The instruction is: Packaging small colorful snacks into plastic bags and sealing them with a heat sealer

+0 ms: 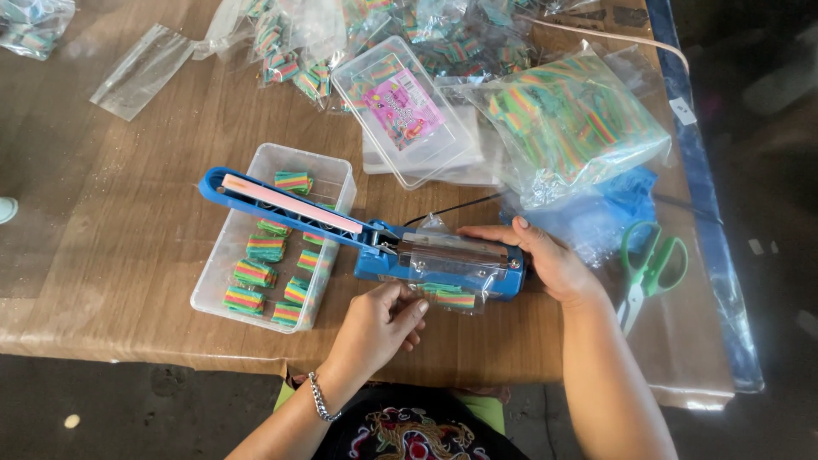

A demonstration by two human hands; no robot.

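A blue heat sealer (375, 247) lies on the table with its arm (281, 204) raised. A small clear bag with rainbow-striped candy (447, 294) lies across the sealer's base. My left hand (379, 324) pinches the near left edge of that bag. My right hand (541, 255) rests on the right end of the sealer and holds the bag's far edge there.
A clear tub (332, 183) with several rainbow candy rolls stands left of the sealer. A lidded clear box (400, 106), large bags of candy (571, 123), blue plastic (622, 204) and green scissors (652, 264) lie behind and to the right. The table edge (170, 362) runs near me.
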